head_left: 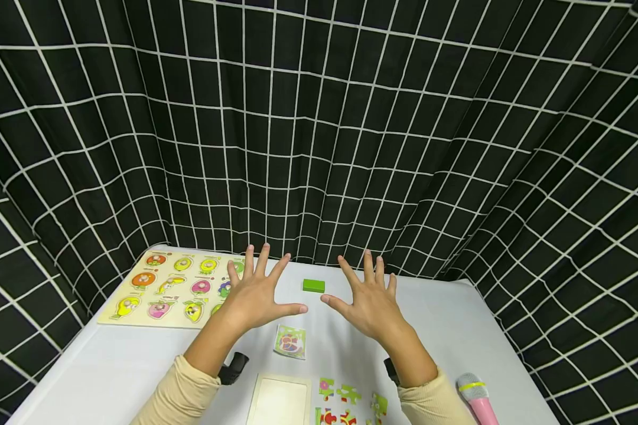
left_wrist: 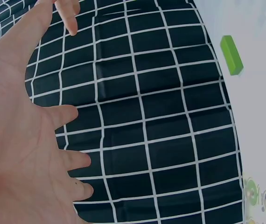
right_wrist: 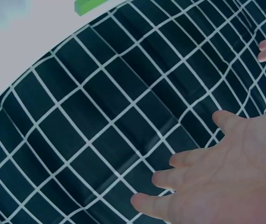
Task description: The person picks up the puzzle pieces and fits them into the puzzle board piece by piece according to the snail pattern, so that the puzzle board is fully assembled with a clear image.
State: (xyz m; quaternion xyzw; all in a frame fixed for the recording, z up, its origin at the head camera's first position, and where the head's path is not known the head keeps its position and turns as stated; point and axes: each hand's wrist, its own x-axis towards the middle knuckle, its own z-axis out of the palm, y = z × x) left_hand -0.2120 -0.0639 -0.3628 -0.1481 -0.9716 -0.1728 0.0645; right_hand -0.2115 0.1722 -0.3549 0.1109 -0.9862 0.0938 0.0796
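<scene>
Count on the table [head_left: 441, 321]: one. Hands: two, namely one left hand [head_left: 255, 299] and one right hand [head_left: 372, 308], each with four fingers and one thumb. Green block [head_left: 313, 285]: one. Fruit board [head_left: 143, 321]: one, bearing twelve visible fruits [head_left: 143, 280]; the left hand may cover more. Picture card [head_left: 290, 342]: one. Frame [head_left: 284, 377]: one. Jigsaw pieces [head_left: 349, 394]: at least five; the group meets the lower picture edge, so the full number cannot be told. Toy microphone [head_left: 478, 395]: one. Sleeves [head_left: 178, 389]: two. Dark wrist straps [head_left: 234, 369]: two.
</scene>
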